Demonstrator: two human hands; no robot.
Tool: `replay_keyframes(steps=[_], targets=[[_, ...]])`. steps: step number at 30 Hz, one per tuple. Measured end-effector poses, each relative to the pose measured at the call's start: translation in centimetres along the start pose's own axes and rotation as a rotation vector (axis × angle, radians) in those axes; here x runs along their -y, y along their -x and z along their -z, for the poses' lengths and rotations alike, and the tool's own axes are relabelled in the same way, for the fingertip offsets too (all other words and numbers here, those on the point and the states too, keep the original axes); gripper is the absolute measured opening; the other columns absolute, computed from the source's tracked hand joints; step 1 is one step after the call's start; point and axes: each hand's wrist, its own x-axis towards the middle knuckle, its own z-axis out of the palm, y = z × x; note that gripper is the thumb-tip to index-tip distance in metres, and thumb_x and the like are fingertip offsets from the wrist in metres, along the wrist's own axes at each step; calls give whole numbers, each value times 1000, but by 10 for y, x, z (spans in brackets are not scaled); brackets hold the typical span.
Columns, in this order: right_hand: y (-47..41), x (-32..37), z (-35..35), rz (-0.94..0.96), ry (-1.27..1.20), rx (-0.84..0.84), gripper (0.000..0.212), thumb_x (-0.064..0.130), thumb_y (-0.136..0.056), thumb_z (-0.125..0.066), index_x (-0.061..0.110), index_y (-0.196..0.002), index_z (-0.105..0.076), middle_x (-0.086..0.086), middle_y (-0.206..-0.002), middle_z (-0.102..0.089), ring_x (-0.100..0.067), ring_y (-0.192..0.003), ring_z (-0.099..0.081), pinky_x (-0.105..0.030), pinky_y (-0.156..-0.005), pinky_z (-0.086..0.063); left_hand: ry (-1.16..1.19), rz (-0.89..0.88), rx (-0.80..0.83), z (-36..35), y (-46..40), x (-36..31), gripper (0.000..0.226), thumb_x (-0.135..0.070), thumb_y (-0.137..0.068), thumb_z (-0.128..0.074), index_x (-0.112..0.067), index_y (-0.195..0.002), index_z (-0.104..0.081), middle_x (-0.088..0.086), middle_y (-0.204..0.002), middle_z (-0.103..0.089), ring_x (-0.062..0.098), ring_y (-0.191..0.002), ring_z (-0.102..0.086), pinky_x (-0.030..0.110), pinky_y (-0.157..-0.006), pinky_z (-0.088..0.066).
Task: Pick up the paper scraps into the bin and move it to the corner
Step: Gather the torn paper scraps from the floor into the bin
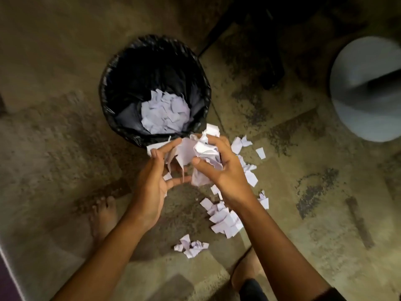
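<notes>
A round bin (112, 68) lined with a black bag stands on the floor, with a heap of white scraps (165, 114) at its bottom. Just in front of its near rim, both hands hold a bundle of crumpled white paper scraps (201, 151). My right hand (225, 168) grips the crumpled bulk with curled fingers. My left hand (156, 177) holds the bundle's left side between thumb and fingers. More loose scraps (225, 220) lie on the floor below and right of the hands, and a small crumpled clump (191, 246) lies nearer to me.
A grey-white round object (366, 92) stands at the right edge. Dark furniture legs (271, 68) reach down from the top behind the bin. My bare feet (104, 216) rest on the mottled floor at lower left and lower middle.
</notes>
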Motion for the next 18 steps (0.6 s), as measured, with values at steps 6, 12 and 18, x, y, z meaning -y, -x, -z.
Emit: replay_keyframes(steps=[6, 12, 18], targets=[[-59, 48, -44, 59, -97, -38, 59, 16, -87, -82, 14, -143, -62, -13, -145, -53, -22, -128, -67, -38, -105, -59, -4, -113, -60, 31, -32, -66, 64, -58, -105, -30, -24, -153, -55, 4, -159, -56, 26, -139, -62, 56, -101, -60], [-105, 46, -73, -6, -119, -128, 63, 33, -90, -83, 38, -148, -60, -2, -159, -48, -22, -135, -64, -45, -95, -65, -58, -83, -84, 61, -70, -83, 55, -55, -113, -20, -38, -156, -51, -17, -150, -61, 17, -130, -69, 58, -105, -57], [-106, 38, -85, -156, -184, -186, 63, 33, -102, -73, 43, -159, -46, 17, -148, -58, -5, -131, -63, -53, -100, -63, -20, -26, -83, 82, -83, -74, 68, -72, -99, -24, -43, -156, -50, -9, -167, -44, 21, -141, -60, 63, -105, -55]])
